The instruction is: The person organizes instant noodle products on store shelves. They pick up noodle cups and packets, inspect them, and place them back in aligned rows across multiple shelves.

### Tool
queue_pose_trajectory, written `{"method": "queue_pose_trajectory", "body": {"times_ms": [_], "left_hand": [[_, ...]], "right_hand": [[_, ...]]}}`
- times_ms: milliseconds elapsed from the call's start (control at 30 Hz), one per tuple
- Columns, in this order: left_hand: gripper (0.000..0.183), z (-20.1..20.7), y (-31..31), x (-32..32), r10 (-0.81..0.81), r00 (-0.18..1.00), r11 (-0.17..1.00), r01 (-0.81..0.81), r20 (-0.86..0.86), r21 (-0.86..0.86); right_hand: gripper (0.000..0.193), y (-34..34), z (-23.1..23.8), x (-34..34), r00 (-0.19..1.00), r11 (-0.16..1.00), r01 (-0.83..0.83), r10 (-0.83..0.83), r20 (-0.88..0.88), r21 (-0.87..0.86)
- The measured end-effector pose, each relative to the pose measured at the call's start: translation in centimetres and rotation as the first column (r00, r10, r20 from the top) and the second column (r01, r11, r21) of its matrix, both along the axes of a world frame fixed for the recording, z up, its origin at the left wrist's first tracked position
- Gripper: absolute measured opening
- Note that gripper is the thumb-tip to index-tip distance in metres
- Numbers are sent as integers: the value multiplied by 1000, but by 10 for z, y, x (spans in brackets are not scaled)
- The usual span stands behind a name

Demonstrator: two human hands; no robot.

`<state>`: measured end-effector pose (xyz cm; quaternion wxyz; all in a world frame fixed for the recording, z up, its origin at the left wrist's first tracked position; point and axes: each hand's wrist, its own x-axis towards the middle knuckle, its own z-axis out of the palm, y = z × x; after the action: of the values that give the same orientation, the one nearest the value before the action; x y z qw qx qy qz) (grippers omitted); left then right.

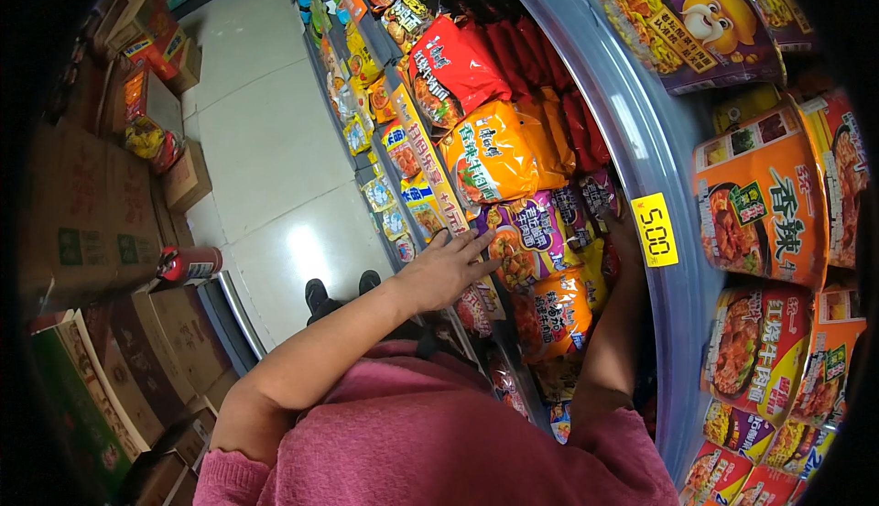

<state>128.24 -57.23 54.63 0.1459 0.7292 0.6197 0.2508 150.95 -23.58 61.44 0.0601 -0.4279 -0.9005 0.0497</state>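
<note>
My left hand is open at the shelf's front edge, with its fingers spread and their tips at a purple instant noodle packet. Deeper in the same shelf, my right hand reaches into shadow beside more purple packets. Its fingers are mostly hidden, and I cannot see whether they grip anything. Orange noodle packets lie beyond the purple ones, with red packets farther off. Closer to my body sits another orange noodle packet.
An upper shelf with a curved grey edge and a yellow price tag overhangs my right arm. Noodle tubs stand on it. Across the tiled aisle are cardboard boxes and a red fire extinguisher.
</note>
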Motion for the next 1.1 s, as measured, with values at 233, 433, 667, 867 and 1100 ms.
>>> {"method": "queue_pose_trajectory", "body": {"times_ms": [233, 433, 667, 867, 1100], "left_hand": [[60, -3, 6, 4, 16, 999, 1000, -16, -30, -2], [59, 0, -7, 2, 44, 996, 999, -42, 81, -21], [53, -20, -54, -28, 137, 963, 989, -122, 232, -78], [50, -54, -115, -54, 344, 905, 912, -258, 249, -320], [48, -96, -201, -74, 644, 740, 697, -463, 194, -548]], "right_hand": [[68, 1, 1, -9, 1000, 998, -4, 3, 14, 56], [74, 11, 7, -10, 997, 975, -7, -11, 81, 223], [51, -13, -8, -9, 940, 999, 23, -8, -340, 40], [40, -83, 6, -49, 971, 953, -229, 238, -24, 200], [44, -74, 16, -56, 991, 993, -29, 44, 128, -114]]}}
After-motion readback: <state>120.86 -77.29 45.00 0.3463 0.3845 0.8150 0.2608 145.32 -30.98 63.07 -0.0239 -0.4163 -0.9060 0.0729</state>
